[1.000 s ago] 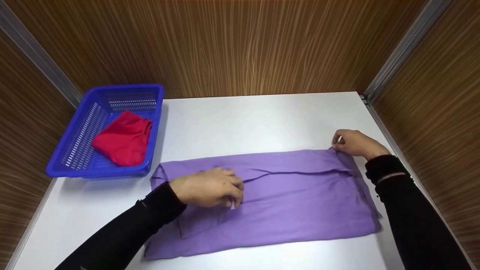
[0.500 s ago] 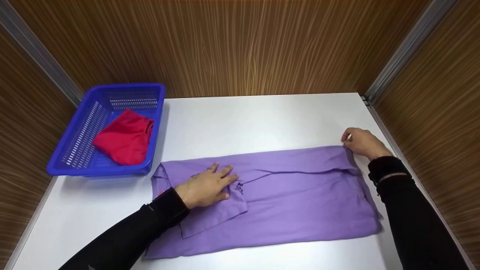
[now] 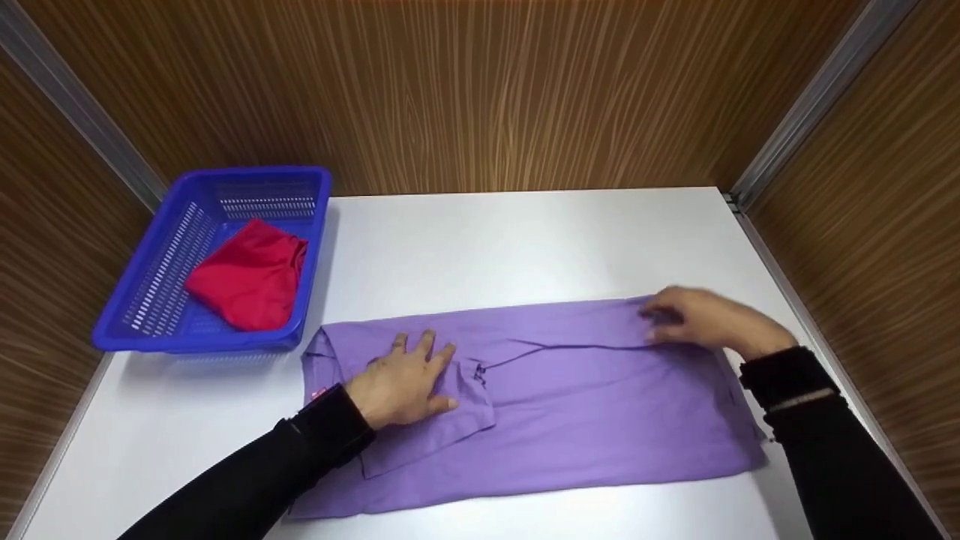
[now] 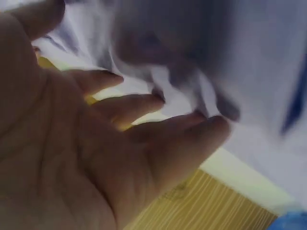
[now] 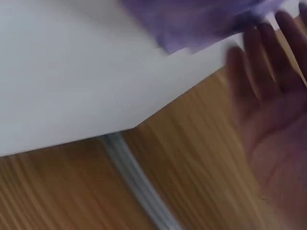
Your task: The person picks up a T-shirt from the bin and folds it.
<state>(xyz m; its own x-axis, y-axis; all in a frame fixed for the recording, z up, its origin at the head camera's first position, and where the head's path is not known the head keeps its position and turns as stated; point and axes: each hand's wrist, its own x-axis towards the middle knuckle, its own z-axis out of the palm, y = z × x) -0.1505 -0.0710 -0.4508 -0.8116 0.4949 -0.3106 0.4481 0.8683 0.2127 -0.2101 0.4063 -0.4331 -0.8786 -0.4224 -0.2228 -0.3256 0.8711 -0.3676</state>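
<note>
The purple garment point(image 3: 600, 427) lies folded lengthwise across the near part of the bench point(image 3: 525, 240), and you appear to be flattening that fold. The fingers of your left hand point(image 3: 405, 384) lie spread on its left part; those of your right hand point(image 3: 694, 321), blurred over its far right, look parted and loose. Another fold would call for pinching the right end. Far left, a blue basket point(image 3: 210, 344) holds a red cloth point(image 3: 251, 281).
</note>
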